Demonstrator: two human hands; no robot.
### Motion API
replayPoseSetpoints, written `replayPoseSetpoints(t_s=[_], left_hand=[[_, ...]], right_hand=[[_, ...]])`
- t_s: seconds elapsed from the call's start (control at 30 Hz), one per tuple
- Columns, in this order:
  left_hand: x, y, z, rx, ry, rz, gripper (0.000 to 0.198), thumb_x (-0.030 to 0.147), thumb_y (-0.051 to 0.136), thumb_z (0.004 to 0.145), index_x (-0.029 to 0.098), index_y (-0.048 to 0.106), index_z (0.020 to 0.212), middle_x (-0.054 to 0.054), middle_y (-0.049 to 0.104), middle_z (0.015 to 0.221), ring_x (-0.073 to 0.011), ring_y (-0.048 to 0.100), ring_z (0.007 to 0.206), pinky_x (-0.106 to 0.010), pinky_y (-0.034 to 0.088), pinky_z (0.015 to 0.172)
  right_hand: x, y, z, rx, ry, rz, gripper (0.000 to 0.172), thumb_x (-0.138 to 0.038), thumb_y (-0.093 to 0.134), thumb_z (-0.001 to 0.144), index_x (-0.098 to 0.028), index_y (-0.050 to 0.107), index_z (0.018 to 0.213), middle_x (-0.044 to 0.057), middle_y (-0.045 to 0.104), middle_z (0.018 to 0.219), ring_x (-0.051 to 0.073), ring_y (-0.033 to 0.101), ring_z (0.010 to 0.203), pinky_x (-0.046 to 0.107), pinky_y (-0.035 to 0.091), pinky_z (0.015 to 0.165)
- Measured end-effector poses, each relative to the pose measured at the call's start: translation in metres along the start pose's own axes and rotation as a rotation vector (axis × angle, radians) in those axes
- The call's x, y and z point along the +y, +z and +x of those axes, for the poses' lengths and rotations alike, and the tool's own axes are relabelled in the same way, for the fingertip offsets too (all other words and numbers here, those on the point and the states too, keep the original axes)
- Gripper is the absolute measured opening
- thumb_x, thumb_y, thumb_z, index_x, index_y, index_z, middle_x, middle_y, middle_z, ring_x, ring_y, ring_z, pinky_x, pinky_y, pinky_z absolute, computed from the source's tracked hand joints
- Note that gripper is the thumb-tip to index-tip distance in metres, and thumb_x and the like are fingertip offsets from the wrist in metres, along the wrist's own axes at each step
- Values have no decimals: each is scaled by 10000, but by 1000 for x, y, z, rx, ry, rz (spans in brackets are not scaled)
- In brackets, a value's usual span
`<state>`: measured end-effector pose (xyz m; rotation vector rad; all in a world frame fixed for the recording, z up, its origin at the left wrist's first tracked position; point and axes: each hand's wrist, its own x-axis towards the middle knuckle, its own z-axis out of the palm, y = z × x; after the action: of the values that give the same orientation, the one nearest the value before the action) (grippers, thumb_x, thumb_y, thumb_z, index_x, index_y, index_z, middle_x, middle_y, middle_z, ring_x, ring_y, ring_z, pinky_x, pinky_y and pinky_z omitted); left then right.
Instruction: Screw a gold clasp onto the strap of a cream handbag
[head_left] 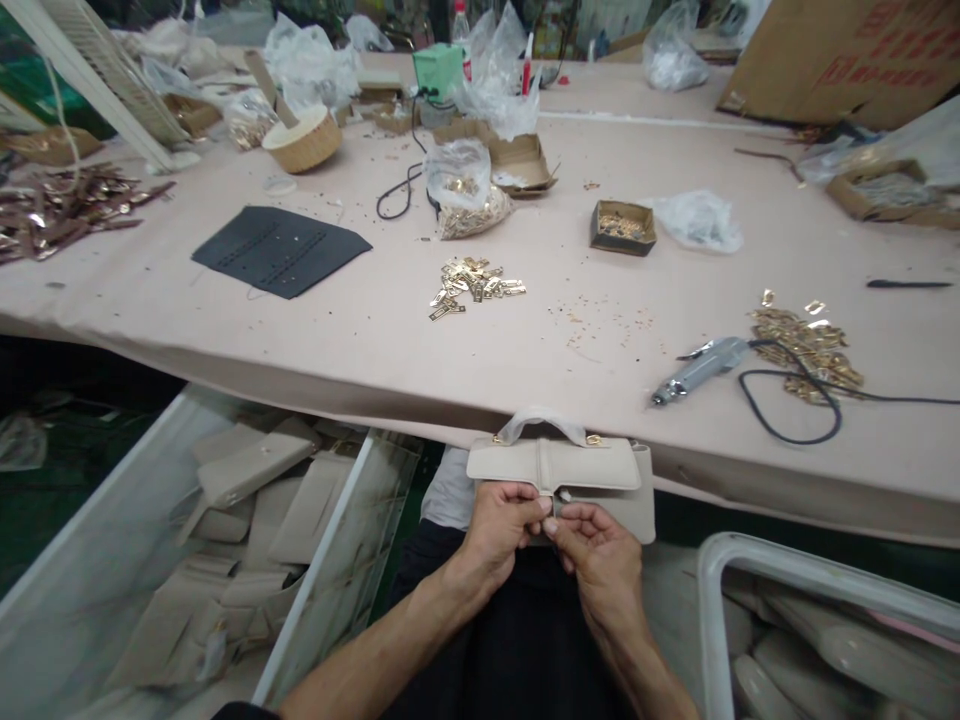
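Note:
A beige handbag with a wrapped top handle rests on my lap against the table's front edge. My left hand pinches the end of the strap at the middle of the bag's flap. My right hand is closed beside it, thumb and forefinger meeting the left fingertips at the strap end. Whatever small piece may lie between the right fingertips is hidden. On the table to the right lies a grey electric screwdriver with a black cord.
Gold metal plates lie in a pile mid-table, with more gold parts at right. A small box holds tiny pieces. Bins with beige bags and beige items flank me. A black sheet lies left.

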<state>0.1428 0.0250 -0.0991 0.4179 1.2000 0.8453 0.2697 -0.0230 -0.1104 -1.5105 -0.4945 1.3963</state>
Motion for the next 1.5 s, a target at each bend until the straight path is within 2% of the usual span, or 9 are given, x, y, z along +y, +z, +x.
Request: replayPoseSetpoints(t_s=[0.4, 0.57, 0.8, 0.9, 1.03, 1.2, 1.33, 1.4, 1.5], left_hand=[[12, 3, -4, 42, -38, 39, 226, 251, 844, 491, 115, 663, 495, 25, 468, 394, -42, 332, 380, -201, 154, 408], [13, 3, -3, 57, -58, 30, 199, 232, 816, 490, 119, 653, 488, 34, 451, 379, -39, 309, 364, -214, 131, 412], [22, 4, -6, -8, -115, -29, 216, 219, 786, 518, 136, 589, 484, 55, 399, 396, -38, 288, 361, -218, 123, 404], [26, 4, -6, -26, -122, -65, 177, 190, 756, 523, 131, 590, 517, 53, 416, 433, -36, 309, 379, -208, 142, 406], [27, 4, -2, -47, -151, -97, 128, 184, 706, 519, 132, 591, 545, 36, 456, 467, -42, 325, 388, -207, 169, 408], [25, 7, -12, 7, -85, -34, 191, 300, 692, 669, 133, 650, 588, -30, 549, 527, -91, 392, 414, -234, 197, 414], [23, 7, -35, 155, 437, 377, 265, 330, 693, 835, 161, 720, 632, -47, 582, 609, -134, 481, 552, -260, 352, 538], [24, 6, -41, 176, 612, 451, 111, 295, 733, 836, 192, 775, 834, -56, 636, 767, -138, 513, 599, -261, 393, 574], [27, 9, -38, 93, 621, 348, 329, 298, 741, 851, 247, 733, 1176, -100, 672, 1103, -153, 604, 671, -258, 463, 579]], right_hand=[[-3, -5, 1, -116, 13, -6, 402, -386, 898, 670, -152, 632, 860, -19, 596, 669, 47, 420, 459, 165, 281, 394], [-6, -5, -6, -104, -14, -124, 437, -451, 868, 694, -148, 675, 944, 46, 676, 736, 99, 507, 470, 215, 386, 412], [-36, -3, -19, -131, -805, -696, 236, -215, 727, 835, -226, 733, 1070, 105, 684, 985, 196, 647, 758, 324, 569, 668], [-40, -4, -13, -222, -985, -778, 315, -113, 626, 878, -258, 729, 1139, 135, 653, 1182, 242, 667, 971, 374, 588, 781], [-37, -1, -6, -322, -1108, -794, 448, -22, 557, 885, -270, 694, 1232, 133, 683, 1156, 243, 659, 1008, 378, 575, 794], [-55, 8, 0, -288, -1049, -751, 307, -61, 552, 912, -229, 728, 1100, 87, 695, 899, 196, 645, 790, 320, 532, 697], [-84, 13, 10, -199, -880, -683, 126, -206, 605, 933, -214, 720, 884, 60, 680, 806, 192, 633, 723, 319, 513, 696], [-95, 14, 16, -185, -755, -669, 155, -294, 629, 930, -215, 723, 837, 42, 666, 745, 177, 609, 648, 305, 500, 649], [-106, 16, 25, -219, -574, -622, 222, -393, 663, 901, -202, 750, 830, 26, 636, 655, 151, 550, 543, 273, 450, 533]])
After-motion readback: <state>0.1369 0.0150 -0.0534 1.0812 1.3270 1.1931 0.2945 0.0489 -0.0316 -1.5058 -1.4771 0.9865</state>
